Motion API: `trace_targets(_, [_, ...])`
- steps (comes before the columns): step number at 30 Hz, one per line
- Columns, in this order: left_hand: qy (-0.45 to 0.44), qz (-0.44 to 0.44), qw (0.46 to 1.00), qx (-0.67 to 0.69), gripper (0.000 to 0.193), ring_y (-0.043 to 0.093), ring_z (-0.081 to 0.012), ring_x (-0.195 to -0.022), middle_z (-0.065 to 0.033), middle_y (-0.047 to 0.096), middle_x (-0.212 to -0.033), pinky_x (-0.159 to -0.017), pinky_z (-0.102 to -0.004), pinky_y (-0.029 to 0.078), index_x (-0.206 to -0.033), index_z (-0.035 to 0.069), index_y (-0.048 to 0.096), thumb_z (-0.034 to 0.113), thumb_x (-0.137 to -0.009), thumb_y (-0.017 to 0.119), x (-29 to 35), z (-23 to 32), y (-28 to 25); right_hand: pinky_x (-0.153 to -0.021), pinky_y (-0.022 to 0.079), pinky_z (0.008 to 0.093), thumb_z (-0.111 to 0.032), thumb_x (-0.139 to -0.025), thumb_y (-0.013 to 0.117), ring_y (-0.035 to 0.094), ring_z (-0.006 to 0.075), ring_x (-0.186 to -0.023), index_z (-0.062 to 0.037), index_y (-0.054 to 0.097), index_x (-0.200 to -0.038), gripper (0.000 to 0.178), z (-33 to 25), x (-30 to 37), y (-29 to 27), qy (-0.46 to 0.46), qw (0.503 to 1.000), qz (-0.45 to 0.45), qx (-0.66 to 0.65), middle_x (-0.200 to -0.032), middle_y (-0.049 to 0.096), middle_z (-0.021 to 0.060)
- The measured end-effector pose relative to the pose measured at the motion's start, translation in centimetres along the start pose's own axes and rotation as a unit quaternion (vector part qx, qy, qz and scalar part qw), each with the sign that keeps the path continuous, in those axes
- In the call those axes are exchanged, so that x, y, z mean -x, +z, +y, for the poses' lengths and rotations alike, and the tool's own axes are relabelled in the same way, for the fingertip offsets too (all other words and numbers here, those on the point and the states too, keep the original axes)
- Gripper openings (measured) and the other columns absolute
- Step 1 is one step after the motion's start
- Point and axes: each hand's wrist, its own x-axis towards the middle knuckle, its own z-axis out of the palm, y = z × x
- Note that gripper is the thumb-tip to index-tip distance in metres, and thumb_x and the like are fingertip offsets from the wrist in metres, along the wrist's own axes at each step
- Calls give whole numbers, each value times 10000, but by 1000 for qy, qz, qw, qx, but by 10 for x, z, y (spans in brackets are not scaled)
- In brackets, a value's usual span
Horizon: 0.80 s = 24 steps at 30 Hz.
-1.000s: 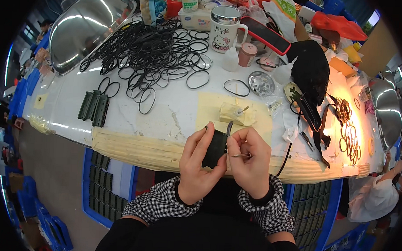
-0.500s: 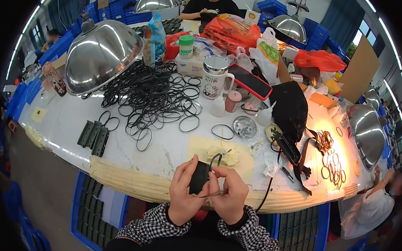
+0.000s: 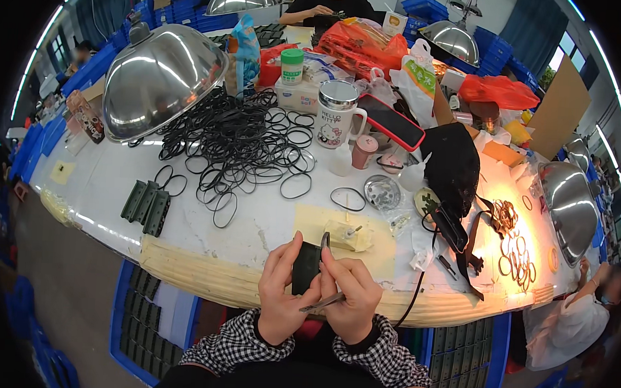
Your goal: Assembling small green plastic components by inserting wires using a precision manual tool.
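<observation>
My left hand [image 3: 278, 296] is closed around a dark green rectangular part [image 3: 306, 269], held above the table's front edge. Along the part's right edge stands a black rubber band [image 3: 325, 240], pinched by the fingers of my right hand [image 3: 352, 296]. A thin metallic tool [image 3: 321, 303] also lies in the right hand, its tip pointing left towards the left thumb; its exact kind is unclear. How much of the band sits in the part is hidden by my fingers.
A heap of black rubber bands [image 3: 230, 138] covers the left-middle table, with several green parts [image 3: 146, 206] nearby. Beyond my hands lies a taped yellowish block [image 3: 350, 236]. A white mug [image 3: 333, 119], a black bag [image 3: 450, 165] and metal lamp shades [image 3: 164, 83] stand around. Blue trays [image 3: 120, 303] sit below.
The rubber band's loop, which curved up and to the right, now stands narrower and straighter against the part's edge. My right fingers have moved slightly up along it. The view has shifted slightly.
</observation>
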Motion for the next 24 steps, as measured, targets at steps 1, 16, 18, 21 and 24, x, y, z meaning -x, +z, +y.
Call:
trace_targets(1, [-2, 0, 1000, 1, 667, 603, -183, -977, -147, 478, -1228, -746, -252, 545, -1366, -50, 442, -63, -740, 671, 0, 0, 0, -528, 492, 285, 43, -757, 699, 626, 187, -600, -7, 689, -1089, 336, 0, 0, 0, -5, 1000, -4, 2, -816, 630, 98])
trace_targets(16, [-38, -60, 995, 70, 715, 552, -207, -1087, -143, 446, -1246, -831, -299, 571, -1429, -12, 346, -37, -788, 661, -2, 2, -5, -538, 466, 253, 84, -741, 711, 601, 154, -617, 8, 700, -1050, 318, -3, -5, -2, 2, 1000, -8, 12, -787, 615, 97])
trace_targets(18, [-68, -68, 990, 106, 728, 528, -211, -1130, -140, 435, -1256, -870, -323, 568, -1447, -2, 312, -39, -803, 649, -1, -2, -4, -547, 469, 256, 83, -734, 715, 606, 163, -629, 0, 704, -1043, 320, -5, -8, -2, 5, 1000, 0, 3, -790, 617, 98])
trace_targets(21, [-101, -59, 976, 186, 706, 521, -189, -1145, -122, 475, -1235, -903, -304, 541, -1457, -9, 285, -61, -833, 610, -2, 0, -1, -560, 474, 258, 82, -724, 720, 612, 173, -650, -18, 710, -1035, 327, -7, -8, -2, 13, 1000, 7, -6, -797, 622, 98])
trace_targets(24, [-104, -60, 975, 188, 708, 532, -180, -1127, -121, 503, -1222, -908, -293, 530, -1458, -16, 278, -63, -834, 609, 2, 2, -2, -558, 473, 254, 80, -726, 720, 610, 166, -647, -24, 712, -1037, 328, -7, -6, -3, 2, 1000, 8, -4, -793, 621, 92])
